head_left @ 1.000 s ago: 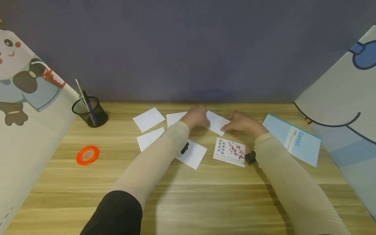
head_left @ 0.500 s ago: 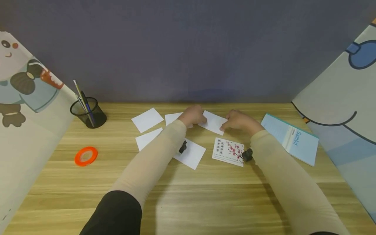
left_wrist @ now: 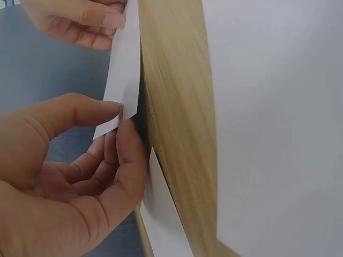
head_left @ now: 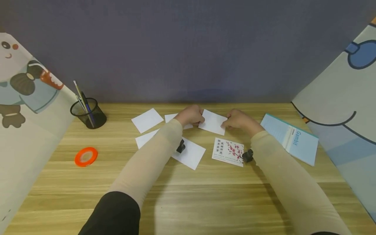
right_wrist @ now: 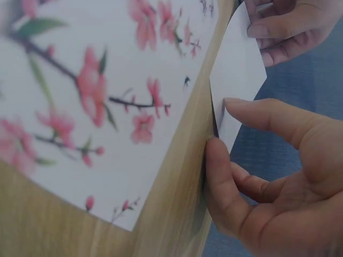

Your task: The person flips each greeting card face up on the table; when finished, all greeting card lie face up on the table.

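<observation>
Between my two hands is a blank white card (head_left: 213, 122), near the back of the wooden desk. My left hand (head_left: 190, 116) pinches its left end with thumb and fingertips, as the left wrist view shows. On the right end, the thumb and fingers of my right hand (head_left: 239, 120) pinch it too. The card slants in both wrist views, with its edge close over the desk. Nearer to me lies a card printed with pink blossom (head_left: 227, 152), just in front of my right wrist. Another white card (head_left: 188, 126) sits partly hidden behind my left hand.
Further white cards (head_left: 148, 120) lie left of my left arm and under it (head_left: 190, 154). At the left stand a black mesh pen cup (head_left: 97, 117) and an orange roll of tape (head_left: 93, 156). A light blue notebook (head_left: 305, 148) lies at the right. A dark partition (head_left: 188, 52) closes the back.
My left hand has shifted slightly left, now at the white card's left end. The card has turned a little and shows more of its face. The other cards stay put.
</observation>
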`<state>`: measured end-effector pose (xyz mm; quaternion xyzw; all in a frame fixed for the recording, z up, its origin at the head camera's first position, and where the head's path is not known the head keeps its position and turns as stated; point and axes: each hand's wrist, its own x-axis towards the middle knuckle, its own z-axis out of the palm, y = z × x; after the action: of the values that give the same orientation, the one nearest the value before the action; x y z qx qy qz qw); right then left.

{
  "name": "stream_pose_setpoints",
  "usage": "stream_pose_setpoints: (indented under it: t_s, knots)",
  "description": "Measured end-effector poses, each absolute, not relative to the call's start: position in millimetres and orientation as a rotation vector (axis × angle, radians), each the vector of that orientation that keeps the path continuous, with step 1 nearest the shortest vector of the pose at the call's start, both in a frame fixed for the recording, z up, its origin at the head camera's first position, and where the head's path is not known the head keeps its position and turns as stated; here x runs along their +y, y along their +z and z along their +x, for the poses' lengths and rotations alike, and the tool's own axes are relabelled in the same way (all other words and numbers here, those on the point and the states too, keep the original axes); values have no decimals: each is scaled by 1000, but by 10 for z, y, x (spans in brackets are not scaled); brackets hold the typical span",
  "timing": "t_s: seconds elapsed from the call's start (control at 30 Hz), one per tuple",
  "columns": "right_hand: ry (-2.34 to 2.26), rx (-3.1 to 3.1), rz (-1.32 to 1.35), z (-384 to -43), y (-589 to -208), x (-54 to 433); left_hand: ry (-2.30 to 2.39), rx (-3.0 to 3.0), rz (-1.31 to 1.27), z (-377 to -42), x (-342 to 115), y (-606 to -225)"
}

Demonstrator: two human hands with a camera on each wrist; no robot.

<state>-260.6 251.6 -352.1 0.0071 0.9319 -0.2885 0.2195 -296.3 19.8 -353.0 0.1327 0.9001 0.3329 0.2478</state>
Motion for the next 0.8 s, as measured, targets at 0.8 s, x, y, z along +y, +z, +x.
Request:
stream_pose_setpoints:
  t_s: [0.8]
  knots:
    - [-1246,2352,240,-2619,-3570,2506,1039,2394,343,-2917,160,-3500]
